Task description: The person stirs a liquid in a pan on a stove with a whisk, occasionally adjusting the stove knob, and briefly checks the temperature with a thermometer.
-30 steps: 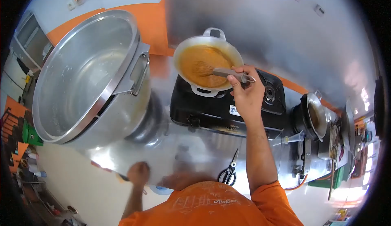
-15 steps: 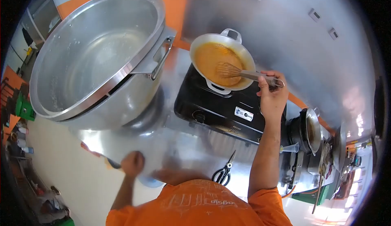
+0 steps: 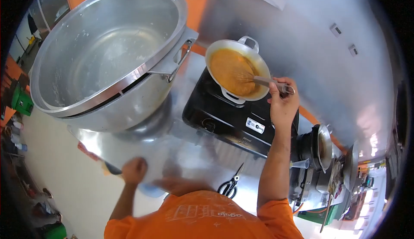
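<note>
My right hand (image 3: 283, 103) is closed around the grey handle of a wire whisk (image 3: 264, 81). The whisk's wires dip into an orange-brown liquid (image 3: 230, 68), blurred by motion. That liquid fills much of a two-handled metal wok (image 3: 264, 68), which stands on a black gas stove (image 3: 207, 105). Low on the left, my left hand (image 3: 134, 170) is curled into a fist by the edge of the metal table (image 3: 166, 148), with nothing seen sticking out of it. Black-handled scissors (image 3: 229, 186) lie on the table in front of my body.
A very large metal pot (image 3: 142, 109) stands left of the stove, its inside showing bare metal. To the right are a dark pan with a metal rim (image 3: 321, 146) and a clear funnel-like piece (image 3: 301, 164). A steel wall panel (image 3: 297, 40) rises behind the stove.
The whisk has moved within the liquid, and its wires are now more blurred. My right hand has shifted slightly with it. The whole view has tilted a little; my left hand stays a fist.
</note>
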`<state>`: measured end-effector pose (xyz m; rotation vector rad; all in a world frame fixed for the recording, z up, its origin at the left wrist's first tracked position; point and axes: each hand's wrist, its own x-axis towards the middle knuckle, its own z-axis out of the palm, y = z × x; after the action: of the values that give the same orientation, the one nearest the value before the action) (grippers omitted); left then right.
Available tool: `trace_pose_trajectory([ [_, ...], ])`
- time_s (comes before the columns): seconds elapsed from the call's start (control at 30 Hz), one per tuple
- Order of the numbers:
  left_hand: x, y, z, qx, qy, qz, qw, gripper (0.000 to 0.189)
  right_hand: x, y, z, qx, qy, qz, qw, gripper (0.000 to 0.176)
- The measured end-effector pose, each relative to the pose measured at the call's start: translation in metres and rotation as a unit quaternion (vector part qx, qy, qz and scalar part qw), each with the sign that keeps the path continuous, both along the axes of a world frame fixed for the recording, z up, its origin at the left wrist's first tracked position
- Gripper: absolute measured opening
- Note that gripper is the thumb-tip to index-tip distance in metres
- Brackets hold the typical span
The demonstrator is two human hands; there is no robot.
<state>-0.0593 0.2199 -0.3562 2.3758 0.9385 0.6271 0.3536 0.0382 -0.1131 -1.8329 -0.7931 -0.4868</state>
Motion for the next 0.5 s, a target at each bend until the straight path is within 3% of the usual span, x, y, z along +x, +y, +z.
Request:
trace_pose_trajectory([
  [0.03, 0.001, 0.001, 0.001, -0.004, 0.003, 0.0, 1.0, 0.007, -0.014, 0.001, 0.015, 0.007, 0.1, -0.003, 0.995, 0.019],
  [0.27, -0.001, 0.001, -0.009, 0.012, -0.004, 0.009, 1.0, 0.01, -0.002, 0.012, 0.007, 0.079, 0.119, 0.066, 0.988, 0.021],
  [0.3, -0.001, 0.001, -0.007, 0.014, -0.014, 0.016, 1.0, 0.011, 0.01, 0.014, -0.002, 0.059, 0.079, 0.059, 0.993, 0.021],
  [0.4, 0.0, 0.001, -0.007, -0.003, -0.023, 0.013, 1.0, 0.012, 0.004, 0.025, 0.009, 0.053, 0.134, 0.058, 0.988, 0.02],
  [0.43, -0.001, 0.004, -0.012, 0.014, -0.013, 0.015, 1.0, 0.011, 0.012, 0.027, 0.006, 0.014, 0.059, 0.039, 0.997, 0.018],
  [0.5, -0.003, 0.005, -0.022, 0.027, -0.033, 0.005, 0.999, 0.011, 0.02, 0.023, 0.003, 0.004, 0.052, 0.024, 0.998, 0.018],
])
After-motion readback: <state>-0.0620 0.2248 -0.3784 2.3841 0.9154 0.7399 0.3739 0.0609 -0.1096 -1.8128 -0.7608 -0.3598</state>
